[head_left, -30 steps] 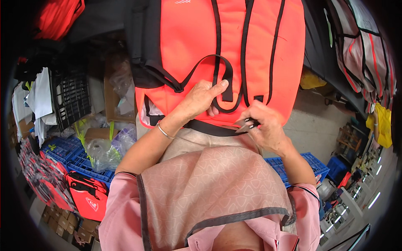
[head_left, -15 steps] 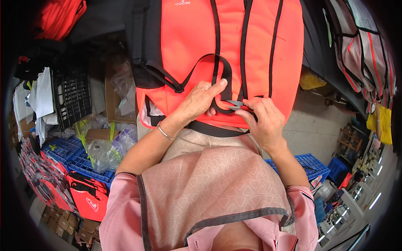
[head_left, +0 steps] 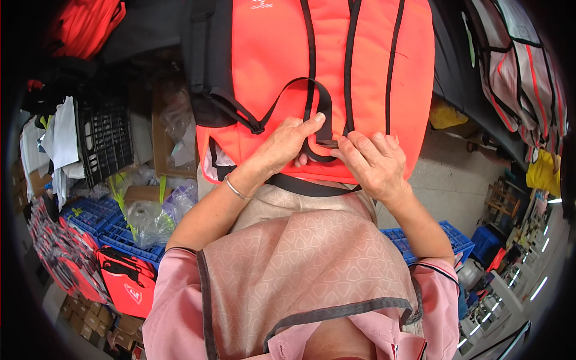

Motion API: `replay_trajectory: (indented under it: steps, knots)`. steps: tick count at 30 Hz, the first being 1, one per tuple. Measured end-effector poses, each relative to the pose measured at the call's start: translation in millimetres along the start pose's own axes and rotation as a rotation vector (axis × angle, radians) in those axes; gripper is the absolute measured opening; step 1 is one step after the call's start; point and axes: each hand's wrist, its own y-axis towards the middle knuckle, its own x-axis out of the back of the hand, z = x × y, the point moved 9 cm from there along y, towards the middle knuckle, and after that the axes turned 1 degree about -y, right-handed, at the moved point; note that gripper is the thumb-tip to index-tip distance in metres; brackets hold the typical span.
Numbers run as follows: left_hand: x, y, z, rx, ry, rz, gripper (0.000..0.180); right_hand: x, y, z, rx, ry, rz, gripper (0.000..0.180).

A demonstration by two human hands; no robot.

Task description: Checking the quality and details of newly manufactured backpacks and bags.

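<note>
Biggest thing first: the red-orange bag [head_left: 273, 66] has its lower edge at the person's lap, body running away to the top of the view. Down it runs a padded strap [head_left: 330, 45] w/ black piping, ending in a rounded tip near both hands. Black webbing [head_left: 323, 90] arcs from a buckle [head_left: 257, 127] at the bag's L side to that tip.

L hand [head_left: 282, 146]: thumb on top, fingers curled under, pinching webbing & strap end btwn them. R hand [head_left: 373, 168]: fingers closed round a small metal-tipped tool [head_left: 327, 144], mostly hidden in the grip; tip lies across the webbing, just R of the L thumb. Can't tell if its blades are apart.

Tips, as a judgement: L pinch should keep the webbing flat & taut so the metal meets it squarely. Tip prob. best kept shallow, angled off the orange fabric & piping, which would mark easily. L thumb's v. close, so short, controlled moves, w/ R wrist steadied on the bag.
</note>
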Motion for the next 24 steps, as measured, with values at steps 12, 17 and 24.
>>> replay_trajectory:
  steps: [12,17,24]
  knots:
    - [2,0,1,0.03,-0.03,0.025,0.059,-40,-35,-62,-0.902,0.914,0.157,0.018]
    - [3,1,-2,0.053,0.005,0.006,0.06,-3,-8,-35,-0.287,0.288,0.031,0.026]
    - [3,-2,-4,0.035,0.007,-0.022,0.057,3,3,1,0.125,-0.054,-0.015,0.029]
